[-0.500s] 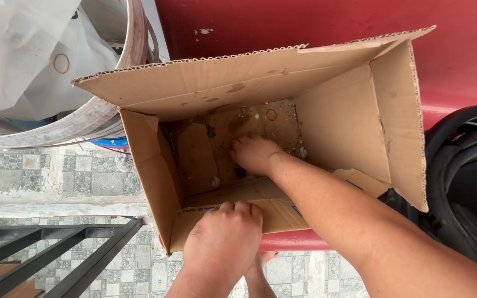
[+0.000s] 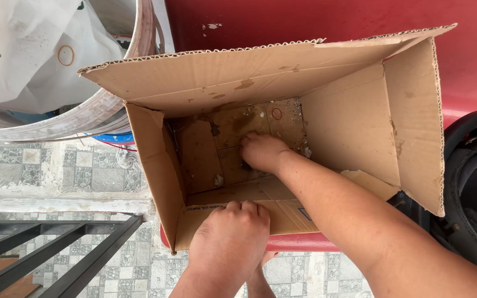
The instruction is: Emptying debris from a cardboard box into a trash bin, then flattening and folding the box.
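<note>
1. The cardboard box [image 2: 260, 121] rests on a red surface [image 2: 316, 22], open side up, with its flaps spread outward. Its near wall overhangs the tiled floor [image 2: 84, 176].
2. The left hand [image 2: 230, 245] grips the top edge of the near wall. The fingers curl over the rim into the box and the knuckles face up, so the hand is clenched on the cardboard.
3. The right hand [image 2: 261, 152] reaches down to the bottom of the box, near the middle. The fingers are bent and pressed against the stained bottom panels. Whether they pinch anything cannot be told; the fingertips are hidden beneath the hand.
4. Small pale scraps [image 2: 218, 180] lie in the near left corner of the bottom, and more crumbs lie along the far right edge. A red rubber band [image 2: 276, 113] lies near the far wall, just beyond the right hand.
5. To do this step well, judged from the grip: keep the left hand firm on the near wall so the box stays steady, and keep the right forearm clear of the wall.
6. A large round tub [image 2: 111, 105] holding white plastic stands to the left of the box.
</note>
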